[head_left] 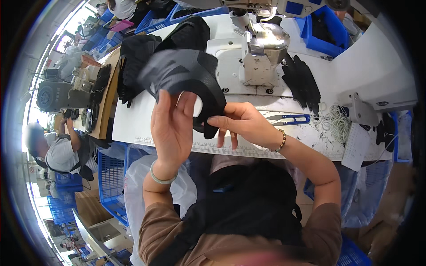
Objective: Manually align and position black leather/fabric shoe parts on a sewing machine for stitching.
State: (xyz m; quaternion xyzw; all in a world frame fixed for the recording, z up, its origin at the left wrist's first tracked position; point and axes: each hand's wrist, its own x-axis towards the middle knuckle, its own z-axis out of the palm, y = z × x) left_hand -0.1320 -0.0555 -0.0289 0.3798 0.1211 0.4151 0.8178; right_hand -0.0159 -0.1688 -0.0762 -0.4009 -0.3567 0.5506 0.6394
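"Black fabric forms the curved piece (195, 66) in front of you. Where is it located?"

"You hold it raised above the white counter (131, 122), on the near side of the sewing machine (259, 62). This height probably leaves its edge free for handling."

"What is the state of your fingers?"

"On your right hand (244, 120), thumb and forefinger pinch the lower end of the piece; the other fingers hang apart, perhaps to avoid crumpling it. Your left hand (172, 126) reaches up to the opposite side, palm toward you. Its fingertips are partly hidden: you cannot tell whether they pinch or only support."

"Why use both hands?"

"Two contact points likely hold the curve open."

"Why do your snips (293, 122) lie there?"

"They lie flat near your right hand, presumably for short reach. The black strips (301, 82) overlap beyond them, apparently grouped. The tangled cord (338, 124) sits farther right, apart from the snips."
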